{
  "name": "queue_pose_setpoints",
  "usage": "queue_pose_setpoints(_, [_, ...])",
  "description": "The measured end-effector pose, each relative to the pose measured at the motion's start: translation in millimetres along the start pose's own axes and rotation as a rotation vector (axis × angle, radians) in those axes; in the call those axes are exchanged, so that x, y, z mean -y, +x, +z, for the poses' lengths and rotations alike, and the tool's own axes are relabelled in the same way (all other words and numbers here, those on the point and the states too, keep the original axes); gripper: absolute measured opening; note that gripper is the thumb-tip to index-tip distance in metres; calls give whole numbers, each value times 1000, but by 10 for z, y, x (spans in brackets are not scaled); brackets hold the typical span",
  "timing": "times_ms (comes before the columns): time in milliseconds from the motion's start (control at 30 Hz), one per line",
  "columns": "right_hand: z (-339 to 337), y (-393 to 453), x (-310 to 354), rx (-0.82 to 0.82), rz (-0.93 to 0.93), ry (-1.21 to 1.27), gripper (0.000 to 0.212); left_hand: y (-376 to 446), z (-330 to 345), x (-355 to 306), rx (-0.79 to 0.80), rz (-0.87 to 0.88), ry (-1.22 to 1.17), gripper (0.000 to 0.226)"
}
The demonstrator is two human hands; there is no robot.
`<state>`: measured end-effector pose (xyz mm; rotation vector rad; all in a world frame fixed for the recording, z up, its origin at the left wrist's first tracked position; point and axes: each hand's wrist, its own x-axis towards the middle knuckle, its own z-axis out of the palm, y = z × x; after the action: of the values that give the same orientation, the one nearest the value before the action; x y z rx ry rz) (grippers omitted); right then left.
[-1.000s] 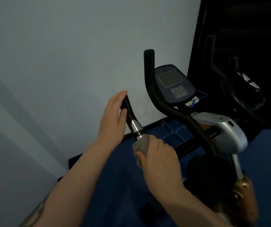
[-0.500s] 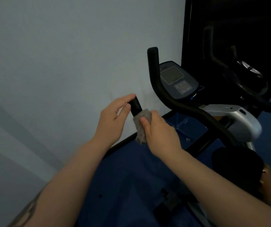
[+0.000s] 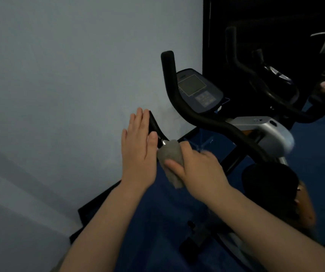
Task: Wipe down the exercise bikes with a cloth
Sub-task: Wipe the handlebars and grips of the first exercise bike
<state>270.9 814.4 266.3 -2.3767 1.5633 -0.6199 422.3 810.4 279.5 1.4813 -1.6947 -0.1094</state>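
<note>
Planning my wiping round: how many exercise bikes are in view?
2: the near black bike with a grey console by the pale wall, and a dark second bike at right; others may be hidden.

pale wall [image 3: 59,75], blue floor [image 3: 157,213]

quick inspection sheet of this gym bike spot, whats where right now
surface: blue floor under the bike.
job's things: grey cloth wrapped round the left handlebar by its metal section; right handlebar and console untouched.
clutter: nothing seen.
hands: left hand flat, fingers straight against the left handlebar grip; right hand grips the cloth.
cables: nothing seen.
surroundings: pale wall to the left; second bike in the dark area to the right.
</note>
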Motion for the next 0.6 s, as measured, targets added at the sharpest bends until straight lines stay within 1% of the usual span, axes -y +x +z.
queue_pose_setpoints(67, [-25, 203, 89, 48, 30, 135, 43, -39, 100, -32, -17, 28, 51, 51])
queue_pose_setpoints(133, [-16, 309, 174, 29, 70, 270, 38, -71, 199, -69, -29, 36, 55, 51])
queue_pose_setpoints(167, [-16, 279, 177, 22, 65, 278, 38, -87, 235, -78, -31, 28, 41, 52])
queue_pose_setpoints(200, [-26, 187, 145, 20, 40, 243, 40, -100, 261, -79, -29, 23, 36, 54])
queue_pose_setpoints(233, [-31, 51, 82, 28, 4, 147, 45, -121, 281, -78, -22, 24, 43, 55])
queue_pose_setpoints(300, [-44, -233, -97, 71, -77, -153, 54, -168, 316, -70, -11, 22, 61, 57])
queue_pose_setpoints(333, [-86, -308, -176, 107, -109, -251, 55, -185, 338, -74, -16, 10, 58, 55])
queue_pose_setpoints(367, [-156, -328, -232, 155, -133, -297, 51, -194, 362, -87, -26, -5, 51, 53])
queue_pose_setpoints(400, [-245, -301, -270, 214, -150, -292, 46, -204, 391, -112, -35, -16, 46, 49])
queue_pose_setpoints(467, [-435, -130, -353, 398, -175, -241, 35, -220, 458, -189, -62, -32, 42, 43])
queue_pose_setpoints(533, [-634, 79, -459, 604, -233, -239, 33, -232, 514, -275, -98, -71, 11, 39])
queue_pose_setpoints(600, [-811, 198, -636, 725, -280, -215, 32, -249, 539, -325, -117, -105, -2, 37])
